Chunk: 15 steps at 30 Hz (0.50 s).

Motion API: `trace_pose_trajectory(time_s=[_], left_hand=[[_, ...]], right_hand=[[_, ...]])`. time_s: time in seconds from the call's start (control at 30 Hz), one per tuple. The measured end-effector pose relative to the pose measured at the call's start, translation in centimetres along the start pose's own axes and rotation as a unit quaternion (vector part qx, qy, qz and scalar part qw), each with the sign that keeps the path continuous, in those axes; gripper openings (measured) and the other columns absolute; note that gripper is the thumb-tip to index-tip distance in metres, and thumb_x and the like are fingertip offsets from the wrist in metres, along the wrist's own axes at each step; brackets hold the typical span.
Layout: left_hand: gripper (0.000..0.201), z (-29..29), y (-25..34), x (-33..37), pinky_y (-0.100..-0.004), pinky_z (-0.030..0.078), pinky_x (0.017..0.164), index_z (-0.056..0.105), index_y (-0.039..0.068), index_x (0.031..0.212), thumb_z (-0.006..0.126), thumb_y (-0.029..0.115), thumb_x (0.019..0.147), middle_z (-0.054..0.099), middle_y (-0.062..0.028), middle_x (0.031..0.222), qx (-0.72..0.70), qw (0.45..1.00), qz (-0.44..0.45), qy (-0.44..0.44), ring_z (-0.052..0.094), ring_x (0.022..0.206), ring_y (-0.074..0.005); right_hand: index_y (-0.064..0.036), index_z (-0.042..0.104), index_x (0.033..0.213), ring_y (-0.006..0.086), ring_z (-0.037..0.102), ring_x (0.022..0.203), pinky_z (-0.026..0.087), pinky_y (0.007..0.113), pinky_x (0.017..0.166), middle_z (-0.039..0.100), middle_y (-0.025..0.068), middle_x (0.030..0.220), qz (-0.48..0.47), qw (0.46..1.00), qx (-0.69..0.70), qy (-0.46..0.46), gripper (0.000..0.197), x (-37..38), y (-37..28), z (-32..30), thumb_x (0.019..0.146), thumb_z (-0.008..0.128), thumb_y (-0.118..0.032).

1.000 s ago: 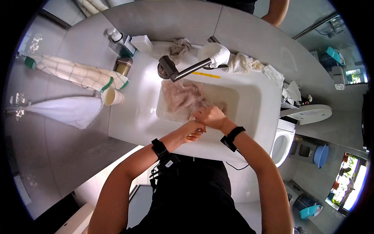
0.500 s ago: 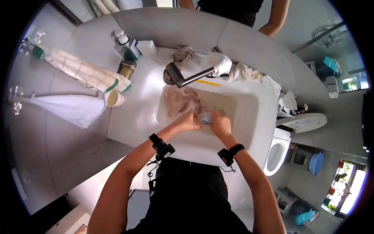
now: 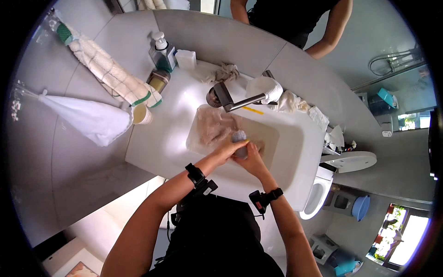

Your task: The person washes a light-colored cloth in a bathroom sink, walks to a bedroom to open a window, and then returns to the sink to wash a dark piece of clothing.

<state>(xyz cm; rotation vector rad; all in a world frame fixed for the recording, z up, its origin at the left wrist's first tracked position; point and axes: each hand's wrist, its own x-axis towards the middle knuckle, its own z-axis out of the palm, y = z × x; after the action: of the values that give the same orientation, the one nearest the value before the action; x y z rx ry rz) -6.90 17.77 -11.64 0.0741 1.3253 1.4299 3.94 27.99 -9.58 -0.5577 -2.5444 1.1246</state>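
Observation:
Over the sink basin [image 3: 295, 138], my left hand [image 3: 225, 150] and my right hand [image 3: 251, 159] come together around a small grey bundle [image 3: 239, 136]. It looks like wet, bunched cloth with a knobbly top; its lower part is partly covered by my fingers. Both hands are closed on it, thumbs near each other. Beyond my left hand, a pinkish-brown cloth [image 3: 213, 128] lies spread in the water. A small brownish patch, too unclear to name, shows just past my right hand. Each wrist carries a black strap with a small device.
A dark faucet [image 3: 243, 102] reaches over the basin. Along the back ledge are a soap dispenser [image 3: 164, 56], a white box [image 3: 186, 59], a jar [image 3: 158, 82], a beige cloth [image 3: 226, 73] and white cloths [image 3: 290, 101]. A paper cup [image 3: 142, 114] stands left; a toilet [image 3: 317, 198] is at right.
My hands have drawn closer together around the grey bundle, which now stands up between them. The whole view has shifted and turned slightly. The pinkish-brown cloth stays in the basin.

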Motion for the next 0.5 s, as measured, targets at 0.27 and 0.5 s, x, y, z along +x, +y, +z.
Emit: trace_pose_trajectory(time_s=[0.27, 0.5], left_hand=[[0.033, -5.8, 1.0, -0.5, -0.0362, 0.054, 0.068, 0.05, 0.009, 0.11, 0.065, 0.016, 0.081, 0.06, -0.0037, 0.091, -0.126, 0.99, 0.03, 0.05, 0.062, 0.084, -0.017], [0.031, -5.1, -0.6, 0.4, -0.0341, 0.05, 0.064, 0.053, 0.014, 0.106, 0.064, 0.029, 0.081, 0.059, -0.001, 0.091, -0.157, 0.987, 0.007, 0.04, 0.06, 0.082, -0.013]], right_hand=[[-0.0041, 0.037, 0.128, 0.0311, 0.046, 0.11, 0.038, 0.037, 0.093, 0.046, 0.0193, 0.121, 0.319, 0.945, 0.063, -0.042, 0.07, 3.1, -3.3, -4.4, 0.067, 0.071, -0.013], [-0.0062, 0.027, 0.138, 0.0221, 0.039, 0.124, 0.034, 0.026, 0.097, 0.036, 0.0181, 0.136, -0.025, 0.99, -0.101, -0.096, 0.075, 1.0, -0.7, 1.0, 0.074, 0.065, -0.009]])
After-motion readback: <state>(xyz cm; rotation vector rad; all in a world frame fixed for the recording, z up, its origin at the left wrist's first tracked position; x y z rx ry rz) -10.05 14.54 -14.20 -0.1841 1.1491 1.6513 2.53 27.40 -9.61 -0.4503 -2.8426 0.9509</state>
